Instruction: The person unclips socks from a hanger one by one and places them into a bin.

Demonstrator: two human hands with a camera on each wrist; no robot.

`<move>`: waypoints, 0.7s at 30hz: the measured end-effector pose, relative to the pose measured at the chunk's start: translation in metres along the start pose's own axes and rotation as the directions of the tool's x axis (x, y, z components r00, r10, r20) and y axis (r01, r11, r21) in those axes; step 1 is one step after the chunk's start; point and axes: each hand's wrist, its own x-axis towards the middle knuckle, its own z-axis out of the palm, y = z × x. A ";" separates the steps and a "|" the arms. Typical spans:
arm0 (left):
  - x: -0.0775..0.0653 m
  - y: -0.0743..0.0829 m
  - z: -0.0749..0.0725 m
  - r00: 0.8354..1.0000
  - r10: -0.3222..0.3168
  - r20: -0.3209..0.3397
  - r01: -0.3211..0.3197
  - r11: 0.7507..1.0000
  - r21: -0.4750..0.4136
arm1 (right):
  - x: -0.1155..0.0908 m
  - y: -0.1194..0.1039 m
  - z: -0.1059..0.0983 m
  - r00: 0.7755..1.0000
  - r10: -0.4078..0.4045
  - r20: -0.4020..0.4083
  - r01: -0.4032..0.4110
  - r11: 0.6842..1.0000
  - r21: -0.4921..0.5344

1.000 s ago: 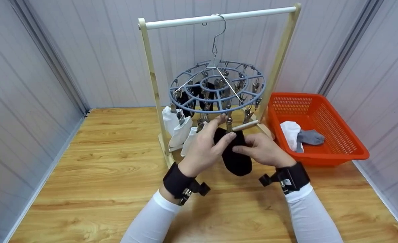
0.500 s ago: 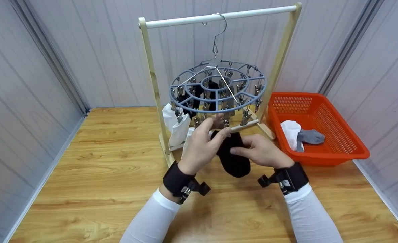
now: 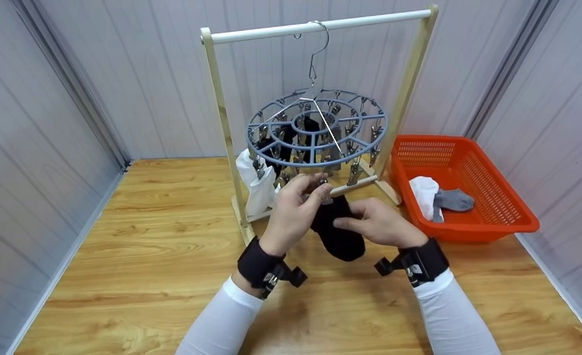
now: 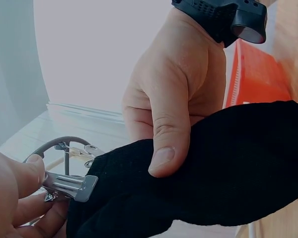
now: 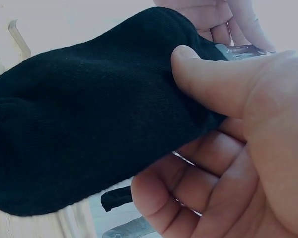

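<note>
A black sock point(image 3: 343, 241) hangs toe down between both hands, below the front of a round blue-grey clip hanger point(image 3: 312, 164). My left hand point(image 3: 291, 212) pinches a metal clip point(image 4: 72, 186) between thumb and fingers. The clip's flat end lies over the sock's cuff in the left wrist view; whether it bites the cloth I cannot tell. My right hand point(image 3: 382, 224) holds the sock just below the cuff, thumb point(image 5: 203, 74) in front and fingers behind. White socks point(image 3: 260, 195) hang at the hanger's left, and dark socks point(image 3: 311, 140) hang farther back.
A wooden stand point(image 3: 217, 98) with a white rail point(image 3: 271, 32) carries the hanger. Several metal clips dangle around its rings. At the right, an orange basket point(image 3: 493, 228) contains a white sock point(image 3: 424, 195) and a grey sock point(image 3: 454, 199). Walls border the wooden table point(image 3: 148, 276).
Both hands and the black sock have shifted slightly left and down. My left thumb and fingers have closed on the clip at the cuff. The hanger has turned a little.
</note>
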 end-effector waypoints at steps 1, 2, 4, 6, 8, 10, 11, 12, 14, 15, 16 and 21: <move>0.000 0.000 0.000 1.000 -0.004 -0.003 0.004 1.000 -0.004 | 0.000 -0.001 0.000 1.000 0.003 0.001 -0.003 1.000 -0.001; 0.000 0.000 0.000 1.000 -0.008 -0.005 0.008 1.000 -0.007 | 0.000 -0.002 0.000 1.000 0.005 0.000 -0.005 1.000 -0.004; 0.000 0.001 0.000 1.000 -0.010 -0.015 0.010 1.000 -0.008 | 0.000 -0.002 0.001 1.000 0.003 0.000 -0.003 1.000 -0.008; 0.000 0.002 0.000 1.000 -0.013 -0.027 0.012 1.000 -0.006 | 0.000 -0.003 0.001 1.000 -0.002 -0.003 0.002 1.000 -0.016; 0.000 0.002 0.000 0.999 -0.010 -0.040 0.011 1.000 0.004 | 0.000 -0.002 0.002 1.000 -0.011 -0.009 0.011 1.000 -0.024; -0.001 0.002 -0.001 0.999 -0.008 -0.049 0.009 1.000 0.019 | 0.000 -0.002 0.002 1.000 -0.017 -0.015 0.016 0.999 -0.030; -0.001 0.001 -0.001 0.999 -0.006 -0.053 0.008 1.000 0.025 | 0.000 -0.002 0.003 1.000 -0.018 -0.018 0.018 0.999 -0.032; -0.001 0.001 -0.001 0.998 -0.006 -0.055 0.008 1.000 0.026 | 0.000 -0.003 0.003 1.000 -0.022 -0.020 0.021 0.999 -0.030; 0.000 0.001 -0.002 0.998 0.003 -0.061 -0.001 0.999 0.035 | 0.000 -0.003 0.003 1.000 -0.020 -0.020 0.019 0.999 -0.033; 0.000 0.001 -0.002 0.998 0.008 -0.065 -0.006 0.999 0.035 | 0.000 -0.003 0.003 1.000 -0.018 -0.018 0.018 0.999 -0.032; 0.000 0.000 -0.002 0.998 0.014 -0.068 -0.012 0.999 0.035 | 0.000 -0.004 0.003 1.000 -0.016 -0.016 0.015 0.999 -0.032; -0.001 -0.001 -0.001 0.995 0.054 -0.087 -0.051 0.998 0.032 | 0.000 -0.005 0.002 1.000 -0.003 -0.004 0.003 0.999 -0.033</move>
